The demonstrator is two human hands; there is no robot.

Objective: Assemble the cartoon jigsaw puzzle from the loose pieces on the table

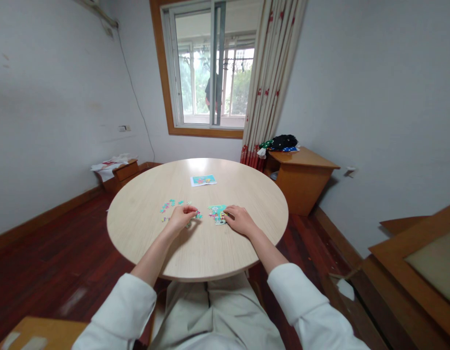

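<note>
A partly joined jigsaw puzzle (216, 215), mostly turquoise with a small cartoon figure, lies on the round table (210, 257). My right hand (241, 220) rests at its right edge, fingers bent together and pressed on it. To the left, my left hand (181, 217) is closed in a pinch at a small puzzle piece, just above the table; the fingers partly hide it. Loose puzzle pieces (167, 206) in turquoise and pink lie scattered beyond and left of that hand. A picture card (203, 181) with cartoon figures lies farther back on the table.
Behind the table is a window (195, 73) with a patterned curtain (272, 73). At the back right, a wooden cabinet (301, 175) carries dark cloth (285, 142). A low wooden stand with papers (115, 163) is at the back left. Wooden furniture (410, 257) stands at the right.
</note>
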